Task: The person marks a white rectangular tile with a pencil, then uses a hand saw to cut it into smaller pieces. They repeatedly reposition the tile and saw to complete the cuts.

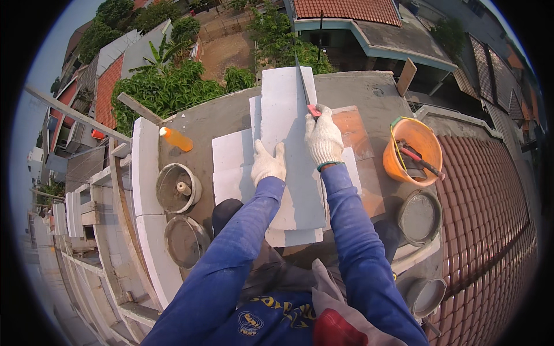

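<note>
My right hand (324,138), in a white knitted glove, is closed around the red handle of a handsaw (303,86). The saw's long blade points away from me along the right side of the far end of a white lightweight block (283,109). On the left part of this long block rests my left hand (269,163), also gloved, its thumb spread from the fingers. More white blocks (229,153) lie beneath and beside it. Whether the saw teeth have cut into the block cannot be made out.
An orange bucket (424,122) with red-and-black-handled tools stands at right, near round mortar pails (419,216). At left are more pails (199,190) and an orange bottle (176,139). Brown boards (350,131) lie beside the blocks. The slab edge drops toward trees; roof tiles (485,190) flank the right.
</note>
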### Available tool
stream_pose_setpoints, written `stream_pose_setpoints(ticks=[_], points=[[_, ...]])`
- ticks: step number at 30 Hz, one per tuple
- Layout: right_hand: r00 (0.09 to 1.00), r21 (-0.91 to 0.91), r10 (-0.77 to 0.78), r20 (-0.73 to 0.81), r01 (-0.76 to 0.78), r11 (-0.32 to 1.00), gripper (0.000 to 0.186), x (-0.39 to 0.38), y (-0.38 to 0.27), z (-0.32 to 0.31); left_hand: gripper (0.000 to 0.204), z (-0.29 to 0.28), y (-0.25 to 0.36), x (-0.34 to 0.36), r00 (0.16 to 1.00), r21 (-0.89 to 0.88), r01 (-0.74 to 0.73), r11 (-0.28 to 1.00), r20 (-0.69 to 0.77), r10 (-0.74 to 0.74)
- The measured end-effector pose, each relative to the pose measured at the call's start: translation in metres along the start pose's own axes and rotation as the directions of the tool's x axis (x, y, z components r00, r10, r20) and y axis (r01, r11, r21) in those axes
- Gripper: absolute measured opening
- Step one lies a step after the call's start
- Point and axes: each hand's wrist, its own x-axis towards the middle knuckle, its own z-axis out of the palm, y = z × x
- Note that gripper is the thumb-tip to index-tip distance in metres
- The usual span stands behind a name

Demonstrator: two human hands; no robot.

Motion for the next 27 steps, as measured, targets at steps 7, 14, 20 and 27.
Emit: stream_pose_setpoints(ticks=[7, 14, 20, 27], points=[[0.989, 0.126, 0.15, 0.012, -0.15, 0.981, 0.053, -0.246, 0.038, -0.077, 0.1, -0.009, -0.009, -0.004, 0.998, -0.164, 0.009, 0.986, 0.062, 0.002], [0.999, -0.062, -0.048, -0.018, 0.047, 0.997, 0.057, 0.021, 0.027, 0.008, 0.097, -0.019, -0.01, -0.011, 0.997, -0.244, 0.002, 0.97, 0.075, 0.016], [0.999, -0.02, -0.032, 0.017, 0.032, 0.999, 0.061, -0.071, 0.068, -0.026, 0.097, -0.016, -0.012, -0.01, 0.996, -0.248, 0.001, 0.969, 0.086, 0.021], [0.996, -0.074, -0.028, -0.087, 0.021, 0.997, 0.056, -0.182, 0.102, -0.055, 0.097, -0.01, -0.013, -0.008, 0.997, -0.264, -0.01, 0.964, 0.072, 0.03]])
